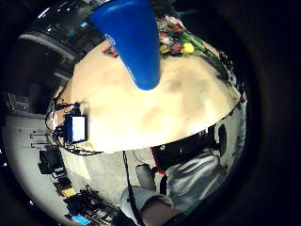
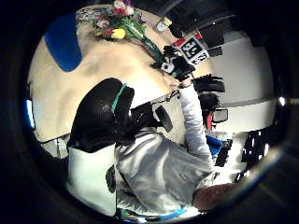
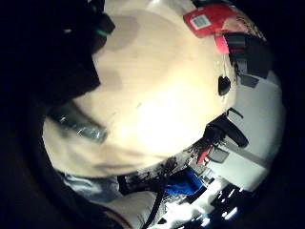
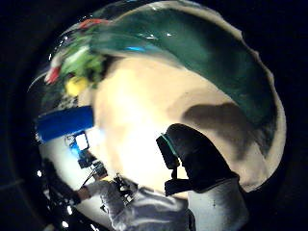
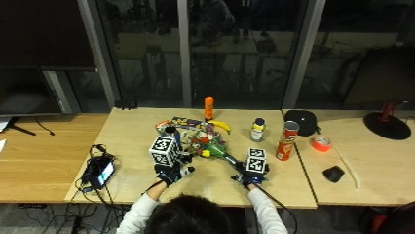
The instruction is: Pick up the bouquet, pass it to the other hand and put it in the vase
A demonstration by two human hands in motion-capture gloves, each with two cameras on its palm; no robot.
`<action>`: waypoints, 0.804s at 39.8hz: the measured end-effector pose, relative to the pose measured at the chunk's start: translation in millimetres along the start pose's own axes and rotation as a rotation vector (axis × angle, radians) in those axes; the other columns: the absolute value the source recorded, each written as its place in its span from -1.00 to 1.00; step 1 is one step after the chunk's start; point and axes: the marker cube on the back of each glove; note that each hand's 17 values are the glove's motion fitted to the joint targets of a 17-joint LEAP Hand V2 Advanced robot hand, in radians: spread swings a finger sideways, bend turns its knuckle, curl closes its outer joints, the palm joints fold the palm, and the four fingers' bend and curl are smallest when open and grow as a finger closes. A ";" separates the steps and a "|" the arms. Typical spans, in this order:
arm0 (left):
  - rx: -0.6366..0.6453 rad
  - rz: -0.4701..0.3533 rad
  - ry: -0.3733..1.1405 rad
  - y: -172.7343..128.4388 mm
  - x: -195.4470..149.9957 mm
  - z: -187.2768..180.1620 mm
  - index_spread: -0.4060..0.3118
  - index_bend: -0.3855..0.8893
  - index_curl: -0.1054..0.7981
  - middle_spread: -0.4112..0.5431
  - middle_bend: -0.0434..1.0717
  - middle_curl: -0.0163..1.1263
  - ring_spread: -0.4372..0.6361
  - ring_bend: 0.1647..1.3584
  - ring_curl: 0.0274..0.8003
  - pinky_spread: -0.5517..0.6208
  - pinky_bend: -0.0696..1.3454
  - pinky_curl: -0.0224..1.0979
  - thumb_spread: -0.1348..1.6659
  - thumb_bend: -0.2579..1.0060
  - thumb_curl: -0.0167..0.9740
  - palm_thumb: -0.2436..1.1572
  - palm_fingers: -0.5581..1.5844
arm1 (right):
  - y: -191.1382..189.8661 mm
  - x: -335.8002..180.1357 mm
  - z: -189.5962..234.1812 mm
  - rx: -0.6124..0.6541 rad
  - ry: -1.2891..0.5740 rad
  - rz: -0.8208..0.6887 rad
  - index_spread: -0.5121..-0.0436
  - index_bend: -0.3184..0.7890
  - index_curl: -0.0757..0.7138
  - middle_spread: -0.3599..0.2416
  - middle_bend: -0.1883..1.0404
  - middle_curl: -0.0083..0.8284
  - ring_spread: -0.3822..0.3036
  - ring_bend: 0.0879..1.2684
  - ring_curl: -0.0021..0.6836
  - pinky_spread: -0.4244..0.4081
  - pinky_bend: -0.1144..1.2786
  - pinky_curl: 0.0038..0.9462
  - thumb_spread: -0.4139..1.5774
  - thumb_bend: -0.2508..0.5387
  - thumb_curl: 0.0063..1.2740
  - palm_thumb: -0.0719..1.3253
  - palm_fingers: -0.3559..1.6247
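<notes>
Right hand (image 5: 250, 176) fingers curl around the bouquet (image 5: 214, 148) stem; left hand (image 5: 170, 171) fingers hover spread, holding nothing.

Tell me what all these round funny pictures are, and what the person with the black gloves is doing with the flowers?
A person sits at a wooden table wearing black gloves. Tiny cameras sit in the palms of the gloves, and they make the four round pictures. The fifth picture comes from a camera above and behind the person's head.

The right hand is at the stem end of the bouquet, which lies on the table; I cannot see whether its fingers grip the stems. The left hand is beside the blue vase and holds nothing that I can see.

Behind the flowers are a banana, an orange bottle and a red tube can.
</notes>
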 end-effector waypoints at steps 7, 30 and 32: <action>-0.028 -0.003 -0.004 2.7 1.4 4.0 0.07 -0.13 0.01 0.28 -0.61 -0.45 0.45 -0.52 -0.41 0.52 -0.59 -0.40 0.38 -0.63 -0.36 -0.07 -0.13 | -14.6 -2.5 18.1 0.261 -0.249 -0.010 0.16 0.23 -0.31 0.32 -0.13 -0.13 0.28 -0.24 -0.18 0.50 -0.18 -0.39 0.48 -0.23 -0.50 0.02 -0.21; -0.044 0.009 -0.021 -5.7 6.0 3.9 0.07 -0.12 0.05 0.25 -0.61 -0.43 0.44 -0.55 -0.39 0.50 -0.63 -0.36 0.38 -0.63 -0.34 -0.08 -0.10 | -9.9 -5.5 -8.0 0.212 -0.156 0.028 0.13 0.40 0.10 -0.02 -0.29 -0.11 -0.05 -0.57 -0.20 0.25 -0.51 -0.44 0.43 -0.36 -0.48 0.30 0.26; -0.044 0.006 -0.021 -6.6 6.8 0.9 0.07 -0.12 0.05 0.25 -0.61 -0.43 0.44 -0.56 -0.39 0.50 -0.62 -0.36 0.38 -0.63 -0.34 -0.08 -0.10 | -12.4 -7.1 -18.7 0.239 -0.126 0.003 0.15 0.09 -0.03 -0.14 -0.24 -0.09 -0.24 -0.48 -0.19 -0.07 -0.27 -0.38 0.43 -0.38 -0.48 0.32 0.58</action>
